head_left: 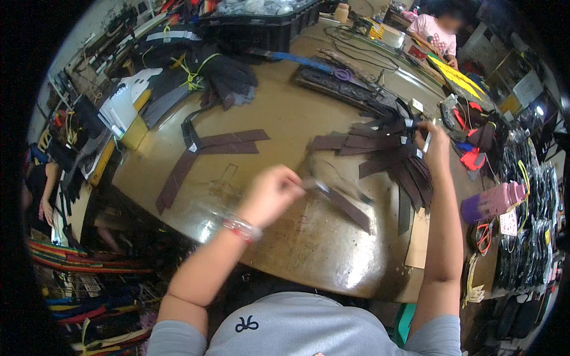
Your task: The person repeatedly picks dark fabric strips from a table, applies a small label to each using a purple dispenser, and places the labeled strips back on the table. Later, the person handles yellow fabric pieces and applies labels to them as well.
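My left hand (270, 191), a little blurred, pinches the end of a dark brown fabric strip (350, 212) above the middle of the table. The strip slants down to the right and has a pale tag near my fingers. My right hand (436, 145) is closed round a slim white pen-like stick (427, 142). It is over the right edge of a fanned pile of similar dark brown strips (377, 142), several with small white labels. To the left lie a few more brown strips (178, 175), joined in a V beside a white label.
A black crate (261, 29) and tied bundles of dark strips (231, 77) stand at the back. On the right are a purple-pink bottle (490, 202), orange-handled scissors (484, 238) and plastic-wrapped black goods (528, 237). Another person (436, 32) sits at the far right.
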A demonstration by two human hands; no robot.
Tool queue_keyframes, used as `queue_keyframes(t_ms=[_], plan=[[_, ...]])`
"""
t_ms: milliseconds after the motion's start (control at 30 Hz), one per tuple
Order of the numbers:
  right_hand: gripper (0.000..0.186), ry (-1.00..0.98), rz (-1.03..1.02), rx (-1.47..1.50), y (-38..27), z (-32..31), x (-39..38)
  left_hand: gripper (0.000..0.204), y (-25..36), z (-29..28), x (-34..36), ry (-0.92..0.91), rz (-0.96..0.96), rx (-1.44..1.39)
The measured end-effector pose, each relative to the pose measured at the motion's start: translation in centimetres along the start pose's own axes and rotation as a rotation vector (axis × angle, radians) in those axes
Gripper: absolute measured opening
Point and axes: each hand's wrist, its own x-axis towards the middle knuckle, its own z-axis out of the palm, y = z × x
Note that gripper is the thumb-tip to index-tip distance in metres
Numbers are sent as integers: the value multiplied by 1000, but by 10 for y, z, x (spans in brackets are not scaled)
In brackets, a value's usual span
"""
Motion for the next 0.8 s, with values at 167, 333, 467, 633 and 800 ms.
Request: queue_keyframes(t_ms=[167,333,467,633,800], plan=[[18,42,-64,51,-79,-80,-20,37,-73,-162,10,525,-26,135],[23,-109,212,199,-140,-61,-119,32,-155,-208,-12,528,-95,692],[16,-240,304,141,-159,-47,-172,28,-88,-151,-11,738,50,-97],[16,64,443,775,-189,-73,-168,41,64,17,-35,263,667,33],[13,99,563,452,-178,-96,-154,58,105,57,-41,203,939,366]])
